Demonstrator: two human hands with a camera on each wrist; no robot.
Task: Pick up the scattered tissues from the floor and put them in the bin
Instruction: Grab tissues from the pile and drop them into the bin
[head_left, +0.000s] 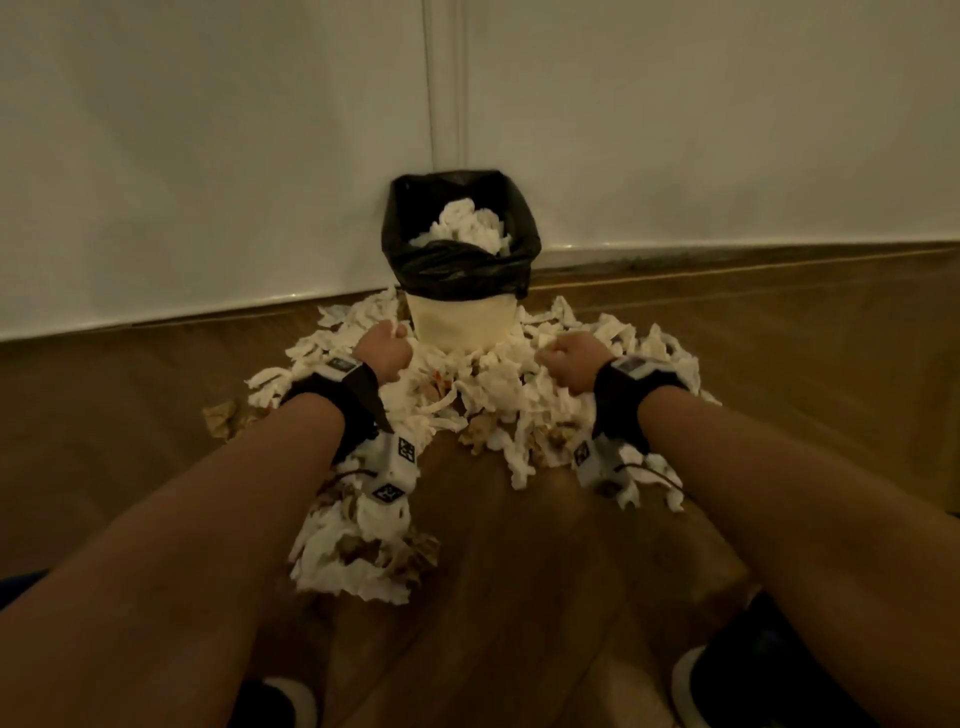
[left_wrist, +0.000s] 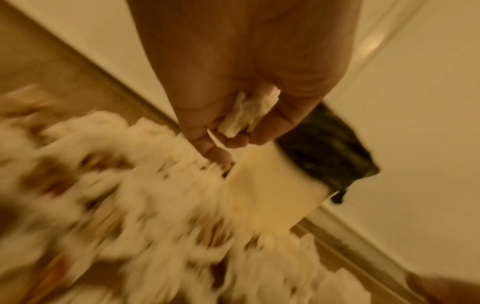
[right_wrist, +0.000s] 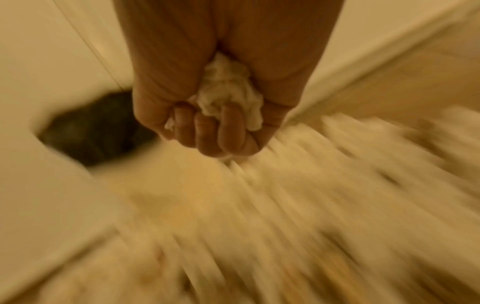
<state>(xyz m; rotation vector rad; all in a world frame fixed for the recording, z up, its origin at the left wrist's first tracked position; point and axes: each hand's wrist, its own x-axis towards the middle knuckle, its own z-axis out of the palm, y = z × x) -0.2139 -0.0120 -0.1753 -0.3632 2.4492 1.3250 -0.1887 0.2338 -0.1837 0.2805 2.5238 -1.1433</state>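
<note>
A cream bin (head_left: 460, 325) with a black liner (head_left: 410, 228) stands against the wall, tissues heaped inside it. White crumpled tissues (head_left: 493, 395) lie scattered on the floor around its base. My left hand (head_left: 387, 345) is fisted just left of the bin, gripping a tissue wad (left_wrist: 249, 113). My right hand (head_left: 566, 361) is fisted just right of the bin, clutching another tissue wad (right_wrist: 228, 94). Both wrist views are motion-blurred; the bin (left_wrist: 272, 191) and its liner (right_wrist: 96, 127) show behind the fists.
White wall panels (head_left: 208, 156) meet the wooden floor (head_left: 519, 597) right behind the bin. Brownish crumpled papers (head_left: 363, 545) are mixed into the pile near my left forearm. My shoes (head_left: 727, 686) stand at the bottom edge.
</note>
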